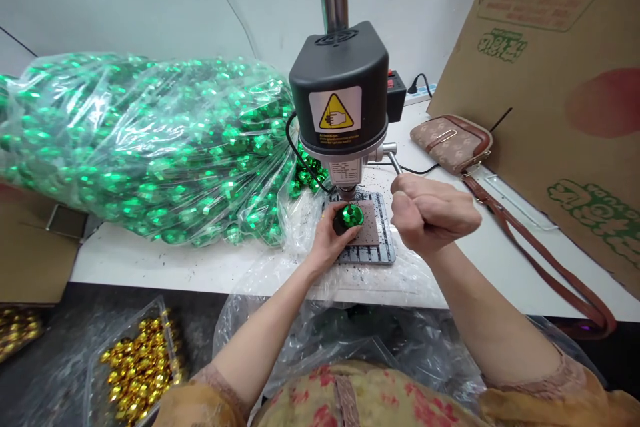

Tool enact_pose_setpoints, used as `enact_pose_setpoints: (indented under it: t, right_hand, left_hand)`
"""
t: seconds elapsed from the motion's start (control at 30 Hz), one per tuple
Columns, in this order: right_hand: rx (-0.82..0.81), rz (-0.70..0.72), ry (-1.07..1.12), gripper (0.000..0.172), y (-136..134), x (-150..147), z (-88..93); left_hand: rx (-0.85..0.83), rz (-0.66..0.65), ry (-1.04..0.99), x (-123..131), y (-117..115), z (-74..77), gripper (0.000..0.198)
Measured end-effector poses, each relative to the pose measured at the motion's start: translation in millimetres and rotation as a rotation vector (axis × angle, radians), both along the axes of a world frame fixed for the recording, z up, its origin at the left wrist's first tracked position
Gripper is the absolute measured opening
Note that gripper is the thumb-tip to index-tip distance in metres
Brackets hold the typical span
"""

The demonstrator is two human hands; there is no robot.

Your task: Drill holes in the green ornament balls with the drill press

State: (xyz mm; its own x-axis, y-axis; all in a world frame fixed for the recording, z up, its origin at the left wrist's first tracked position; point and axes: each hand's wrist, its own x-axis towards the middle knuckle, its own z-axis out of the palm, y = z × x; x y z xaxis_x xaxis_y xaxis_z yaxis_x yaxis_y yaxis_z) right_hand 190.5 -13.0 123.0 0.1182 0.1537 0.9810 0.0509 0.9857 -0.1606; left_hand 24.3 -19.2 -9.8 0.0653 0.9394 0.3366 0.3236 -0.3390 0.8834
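Observation:
Under the chuck of a black bench drill press point(345, 80), my left hand point(331, 235) grips a shiny green faceted ball point(351, 215) between thumb and fingers. The ball sits over a flat board point(369, 230) on the slotted metal base point(373, 255). My right hand point(433, 210) is wrapped round the drill press lever point(395, 161), whose outer end is hidden in the fist. The drill tip is right at the top of the ball; whether it has entered cannot be made out.
A large clear bag of green balls point(165, 147) lies left of the drill press, with loose green balls point(311, 170) beside it. A patterned purse point(450, 143) and cardboard box point(550, 80) stand right. Gold balls point(140, 367) fill a clear container below left. Dark shavings dot the white table point(150, 267).

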Motion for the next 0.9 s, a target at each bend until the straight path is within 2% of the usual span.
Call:
enact_pose_setpoints:
  t: [0.1,0.23,0.3,0.37,0.4,0.43,0.53,0.57,0.63,0.7,0.8,0.9]
  right_hand:
    - [-0.149,-0.014,0.086,0.047,-2,-3,17.2]
    - [-0.36,-0.025,0.175,0.046,3,-6,54.9]
    - [-0.422,-0.019,0.161,0.048,7,-6,67.4]
    - [-0.438,-0.01,0.15,0.049,8,-5,72.4]
    - [-0.436,-0.005,0.149,0.049,9,-5,72.8]
    - [-0.433,0.002,0.151,0.049,8,-6,72.2]
    - [-0.418,0.008,0.165,0.048,7,-7,69.2]
    - [-0.415,0.009,0.168,0.048,7,-7,68.5]
    - [-0.407,0.018,0.18,0.047,8,-7,67.6]
    - [-0.397,0.028,0.185,0.045,9,-7,67.3]
    - [-0.389,0.025,0.173,0.044,8,-5,66.9]
    - [-0.412,0.013,0.167,0.045,6,-5,66.0]
  left_hand:
    - [-0.016,0.027,0.022,2,2,-1.2,0.049]
    - [-0.033,0.126,0.049,7,-4,5.1,0.048]
    - [0.001,0.223,0.082,8,-19,12.8,0.044]
    - [0.047,0.234,0.14,6,-43,20.0,0.043]
    - [0.072,0.172,0.177,3,-58,22.0,0.044]
    - [0.101,0.056,0.221,0,-73,22.4,0.046]
    - [0.253,-0.359,0.467,-9,-114,12.2,0.053]
    - [0.341,-0.445,0.589,-12,-124,6.2,0.051]
    - [0.528,-0.522,0.818,-16,-137,-5.6,0.044]
    - [0.633,-0.548,0.893,-19,-140,-12.6,0.044]
    - [0.587,-0.53,0.716,-27,-124,-8.4,0.045]
    - [0.433,-0.273,0.551,-40,-78,10.1,0.024]
